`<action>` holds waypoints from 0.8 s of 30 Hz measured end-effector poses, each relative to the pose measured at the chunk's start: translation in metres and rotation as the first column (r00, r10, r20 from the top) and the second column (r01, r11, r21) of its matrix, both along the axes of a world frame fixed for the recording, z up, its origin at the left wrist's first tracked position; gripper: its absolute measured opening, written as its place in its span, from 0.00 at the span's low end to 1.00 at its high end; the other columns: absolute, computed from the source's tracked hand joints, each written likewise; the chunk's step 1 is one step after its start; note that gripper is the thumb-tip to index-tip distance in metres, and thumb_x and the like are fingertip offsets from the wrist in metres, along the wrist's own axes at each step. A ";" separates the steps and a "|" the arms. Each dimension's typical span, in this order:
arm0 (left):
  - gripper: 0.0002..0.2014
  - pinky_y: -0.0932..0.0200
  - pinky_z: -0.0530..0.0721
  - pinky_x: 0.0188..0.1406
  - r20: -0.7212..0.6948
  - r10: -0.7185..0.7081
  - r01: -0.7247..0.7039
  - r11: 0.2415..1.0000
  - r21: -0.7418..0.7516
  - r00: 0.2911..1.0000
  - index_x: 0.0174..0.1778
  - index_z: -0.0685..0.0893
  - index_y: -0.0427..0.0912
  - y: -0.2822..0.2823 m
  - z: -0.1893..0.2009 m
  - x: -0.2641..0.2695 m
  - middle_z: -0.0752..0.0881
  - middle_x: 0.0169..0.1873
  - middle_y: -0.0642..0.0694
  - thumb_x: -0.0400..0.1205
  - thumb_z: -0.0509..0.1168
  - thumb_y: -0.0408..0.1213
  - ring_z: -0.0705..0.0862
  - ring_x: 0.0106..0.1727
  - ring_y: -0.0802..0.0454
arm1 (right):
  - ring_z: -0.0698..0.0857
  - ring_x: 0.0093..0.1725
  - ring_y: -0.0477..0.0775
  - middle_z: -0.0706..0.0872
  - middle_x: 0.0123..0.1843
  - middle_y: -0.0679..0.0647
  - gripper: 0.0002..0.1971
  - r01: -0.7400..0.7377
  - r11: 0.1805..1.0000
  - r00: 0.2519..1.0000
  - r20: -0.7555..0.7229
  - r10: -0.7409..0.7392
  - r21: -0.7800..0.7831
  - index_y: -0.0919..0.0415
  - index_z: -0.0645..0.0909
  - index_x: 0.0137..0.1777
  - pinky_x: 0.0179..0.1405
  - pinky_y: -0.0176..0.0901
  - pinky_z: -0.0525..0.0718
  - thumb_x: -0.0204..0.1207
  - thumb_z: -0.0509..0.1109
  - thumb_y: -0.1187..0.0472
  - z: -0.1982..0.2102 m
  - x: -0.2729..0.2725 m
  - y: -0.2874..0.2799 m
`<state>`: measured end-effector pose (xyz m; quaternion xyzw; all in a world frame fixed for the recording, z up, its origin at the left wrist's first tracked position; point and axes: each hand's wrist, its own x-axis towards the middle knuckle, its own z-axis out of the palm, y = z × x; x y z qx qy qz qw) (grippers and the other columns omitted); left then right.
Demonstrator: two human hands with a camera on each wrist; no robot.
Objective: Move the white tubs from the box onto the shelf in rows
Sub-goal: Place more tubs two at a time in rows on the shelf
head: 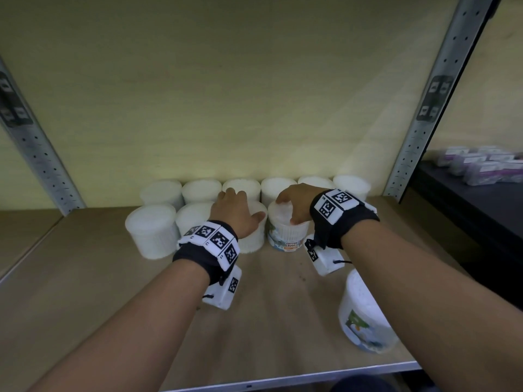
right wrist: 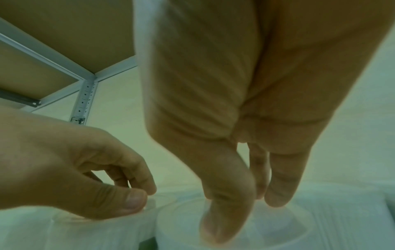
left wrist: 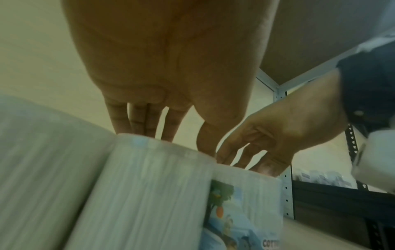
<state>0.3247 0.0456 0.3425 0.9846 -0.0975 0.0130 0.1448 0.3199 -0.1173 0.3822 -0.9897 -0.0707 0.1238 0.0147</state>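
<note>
Two rows of white tubs stand on the wooden shelf (head: 113,292): a back row (head: 202,190) against the wall and a shorter front row (head: 150,233). My left hand (head: 240,210) grips one front-row tub (head: 253,239) from above, fingers over its far edge and thumb on the near rim. My right hand (head: 288,207) grips the top of the tub beside it, a labelled "Cotton Buds" tub (head: 285,236). The two tubs stand side by side, touching. In the left wrist view the left hand (left wrist: 175,142) sits on its tub (left wrist: 149,194). The right wrist view shows the right hand (right wrist: 248,213) on the lid (right wrist: 278,228). The box is out of view.
Another labelled tub (head: 365,321) stands alone near the shelf's front edge (head: 311,377), under my right forearm. Perforated metal uprights (head: 424,123) (head: 34,154) frame the bay. A dark neighbouring shelf holds purple packs (head: 481,165) at the right. A shelf board lies overhead.
</note>
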 end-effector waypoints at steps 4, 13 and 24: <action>0.30 0.45 0.74 0.68 -0.001 -0.006 0.006 0.999 0.054 1.000 0.70 0.73 0.39 -0.001 -0.002 0.002 0.70 0.70 0.39 0.80 0.61 0.58 0.68 0.73 0.41 | 0.74 0.75 0.57 0.71 0.78 0.55 0.33 -0.001 1.000 1.000 -0.001 0.001 -0.007 0.54 0.66 0.80 0.71 0.47 0.75 0.75 0.70 0.66 -0.002 0.002 0.000; 0.29 0.45 0.72 0.72 -0.130 -0.126 0.136 0.988 0.074 0.984 0.76 0.70 0.43 0.006 0.011 0.007 0.68 0.74 0.41 0.80 0.64 0.52 0.69 0.75 0.42 | 0.74 0.75 0.56 0.72 0.78 0.54 0.33 -0.006 1.000 1.000 0.005 0.007 -0.008 0.54 0.66 0.79 0.73 0.47 0.75 0.74 0.70 0.66 -0.004 0.004 -0.001; 0.27 0.57 0.66 0.77 -0.259 -0.306 0.312 0.950 -0.017 0.916 0.78 0.67 0.48 0.021 0.024 0.008 0.66 0.79 0.47 0.82 0.62 0.32 0.67 0.79 0.48 | 0.73 0.76 0.57 0.71 0.78 0.54 0.33 -0.016 1.000 1.000 0.004 0.016 -0.007 0.55 0.66 0.80 0.73 0.49 0.75 0.75 0.70 0.67 -0.004 0.004 -0.001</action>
